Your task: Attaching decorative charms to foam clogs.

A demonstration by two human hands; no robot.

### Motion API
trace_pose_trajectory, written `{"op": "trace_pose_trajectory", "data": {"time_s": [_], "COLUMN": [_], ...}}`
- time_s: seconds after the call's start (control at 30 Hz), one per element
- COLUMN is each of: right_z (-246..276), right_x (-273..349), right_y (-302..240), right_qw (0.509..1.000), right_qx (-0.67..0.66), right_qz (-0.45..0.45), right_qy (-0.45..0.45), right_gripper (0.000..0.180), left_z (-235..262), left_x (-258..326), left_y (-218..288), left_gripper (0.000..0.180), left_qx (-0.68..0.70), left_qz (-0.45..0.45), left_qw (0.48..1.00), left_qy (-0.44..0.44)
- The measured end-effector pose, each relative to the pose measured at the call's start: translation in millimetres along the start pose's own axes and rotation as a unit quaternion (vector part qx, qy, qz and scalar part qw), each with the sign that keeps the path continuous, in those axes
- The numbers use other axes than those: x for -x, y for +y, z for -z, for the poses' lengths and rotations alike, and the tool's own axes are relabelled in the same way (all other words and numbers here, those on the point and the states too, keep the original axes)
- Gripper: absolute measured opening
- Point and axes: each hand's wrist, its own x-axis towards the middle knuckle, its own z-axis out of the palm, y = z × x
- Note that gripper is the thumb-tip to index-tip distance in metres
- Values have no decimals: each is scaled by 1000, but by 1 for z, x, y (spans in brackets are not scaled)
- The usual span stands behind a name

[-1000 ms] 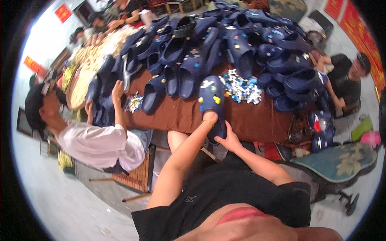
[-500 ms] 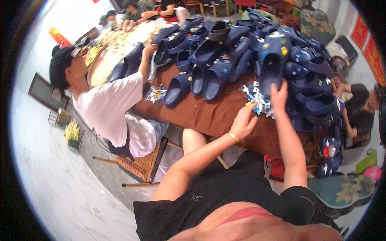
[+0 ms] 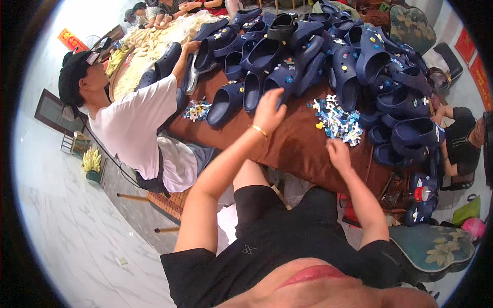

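Note:
My left hand (image 3: 269,111) reaches over the near edge of the shoe rows, thumb apart from the fingers. Its fingertips are at the heel of a navy clog (image 3: 284,75) that has small charms on its top; whether they touch is unclear. Below a loose heap of blue, white and yellow shoe charms (image 3: 339,123), my right hand (image 3: 339,154) has its fingers curled in. Anything between those fingers is too small to make out. A navy clog (image 3: 345,77) decorated with charms lies just beyond the heap, sole down and heel toward me.
Many navy clogs cover the far and right parts of the brown-covered table (image 3: 246,146). A smaller charm heap (image 3: 196,110) lies at left, beside a person in a white shirt (image 3: 136,126) handling clogs. Another person (image 3: 459,136) sits at right. A teal chair (image 3: 434,246) stands nearby.
My right hand has let go of a clog among the others and drawn back to the near side of the charm heap. The left hand has moved left and away from me, toward another clog.

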Motion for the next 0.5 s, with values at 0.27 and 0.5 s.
{"op": "trace_pose_trajectory", "data": {"time_s": [0.27,0.5], "right_z": [-2,-3], "right_x": [73,75], "right_y": [4,3], "right_qw": [997,997], "right_qx": [27,57], "right_qz": [-65,-48], "right_qy": [-13,10], "right_gripper": [12,9], "left_z": [19,9], "left_x": [-95,-172], "left_y": [-51,-62], "left_gripper": [55,66], "left_qx": [-220,-340], "left_qz": [1,-28], "left_qw": [975,940], "left_qy": [10,21]}}
